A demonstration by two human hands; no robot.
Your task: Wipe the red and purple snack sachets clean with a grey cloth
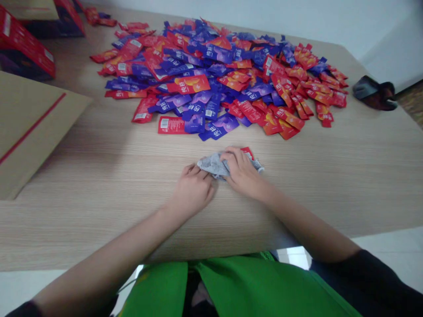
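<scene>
My left hand [192, 190] and my right hand [243, 171] rest together on the wooden table [99, 176], both closed on a crumpled grey cloth pouch [213, 164]. The left pinches its near-left edge. The right lies over its right part, fingers curled. A red sachet [247, 152] shows just beyond my right fingers, partly hidden by them. A large heap of red and purple sachets [224, 75] spreads across the far half of the table.
A flat brown cardboard box [29, 123] with a red stripe lies at the left edge. Red and dark printed cartons [26, 48] stand at the far left. A dark object [375, 92] sits beyond the table's right corner. Green cloth [238, 286] hangs below the near edge.
</scene>
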